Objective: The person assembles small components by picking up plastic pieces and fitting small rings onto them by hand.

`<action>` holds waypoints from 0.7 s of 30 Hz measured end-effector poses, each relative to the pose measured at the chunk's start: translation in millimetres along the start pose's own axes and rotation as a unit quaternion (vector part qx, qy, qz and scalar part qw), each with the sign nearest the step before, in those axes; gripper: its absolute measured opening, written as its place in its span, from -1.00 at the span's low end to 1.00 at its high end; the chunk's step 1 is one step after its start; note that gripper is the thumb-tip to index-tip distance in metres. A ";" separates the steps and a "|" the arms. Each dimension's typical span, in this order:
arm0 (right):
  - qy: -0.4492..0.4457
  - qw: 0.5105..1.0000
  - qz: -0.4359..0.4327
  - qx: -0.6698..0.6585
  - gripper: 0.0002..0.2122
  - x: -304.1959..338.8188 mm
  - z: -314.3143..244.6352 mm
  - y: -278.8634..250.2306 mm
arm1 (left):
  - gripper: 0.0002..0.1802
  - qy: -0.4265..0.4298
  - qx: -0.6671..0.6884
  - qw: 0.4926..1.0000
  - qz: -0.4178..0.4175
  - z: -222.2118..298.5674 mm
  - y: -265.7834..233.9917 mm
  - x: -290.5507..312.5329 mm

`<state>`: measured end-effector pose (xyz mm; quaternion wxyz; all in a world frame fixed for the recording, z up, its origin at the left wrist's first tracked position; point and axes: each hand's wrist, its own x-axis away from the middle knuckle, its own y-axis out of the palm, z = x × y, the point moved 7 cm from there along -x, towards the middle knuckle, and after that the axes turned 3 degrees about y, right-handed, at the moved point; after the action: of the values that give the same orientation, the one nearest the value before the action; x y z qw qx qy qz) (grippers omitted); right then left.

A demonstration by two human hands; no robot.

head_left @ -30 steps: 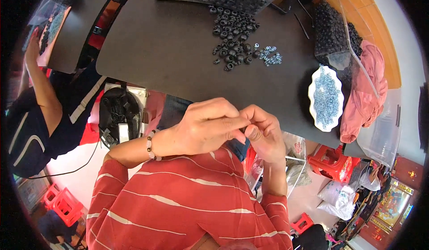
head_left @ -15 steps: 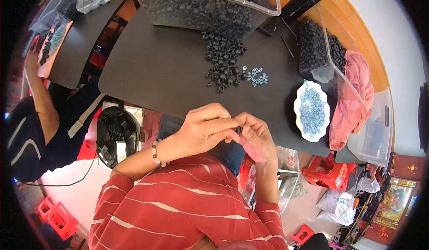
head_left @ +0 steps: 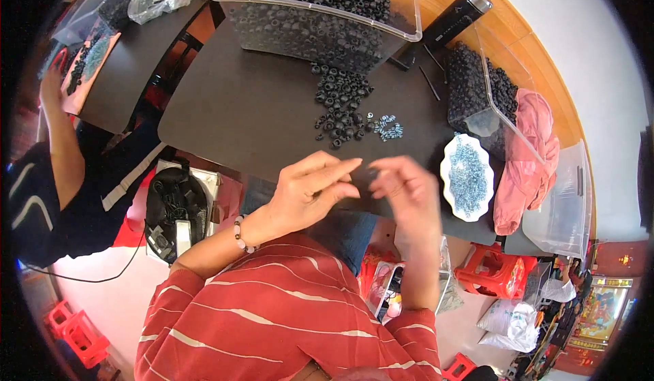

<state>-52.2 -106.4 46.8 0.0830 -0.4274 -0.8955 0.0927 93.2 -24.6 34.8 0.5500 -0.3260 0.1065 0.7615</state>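
Note:
My left hand [head_left: 310,190], a bead bracelet [head_left: 238,234] on its wrist, hovers at the table's near edge. Its thumb and forefinger stand apart with nothing visible between them. To its right is my right hand [head_left: 412,193], smeared by motion, with curled fingers; whether it holds anything is unclear. Beyond the hands lies a loose pile of black ring-shaped pieces [head_left: 338,108]. Small pale-blue pieces [head_left: 388,129] are scattered just right of that pile. A white scalloped dish [head_left: 446,180] full of similar blue pieces [head_left: 469,180] sits to the right of my right hand.
A clear bin [head_left: 320,6] of black pieces stands at the back, a black flask [head_left: 453,23] beside it. Another clear bin [head_left: 480,88] and a pink cloth [head_left: 528,163] are at the right. At far left, another person's arm [head_left: 65,135] reaches over a neighbouring table [head_left: 129,74].
My hands, which met around a small dark piece, have separated. The right hand has moved right, away from the left. The dark piece no longer shows clearly.

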 end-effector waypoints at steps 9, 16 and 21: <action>-0.202 0.763 0.448 0.419 -0.69 -55.2 -87.5 -171.4 | -0.88 -0.154 0.016 0.988 0.016 -37.0 -15.6 8.1; -0.256 0.865 0.142 0.407 -0.79 -56.7 -41.5 -30.1 | -0.90 -0.139 0.028 0.990 0.027 -34.5 -14.2 7.1; -0.234 0.866 0.078 0.434 -0.74 -55.4 -10.4 7.8 | -0.91 -0.149 0.022 0.989 0.007 -35.9 -10.1 6.2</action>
<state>-9.6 -143.8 51.2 0.0407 -0.3820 -0.7218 0.5758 114.9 -34.7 5.5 0.5612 -0.1958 0.0426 0.8030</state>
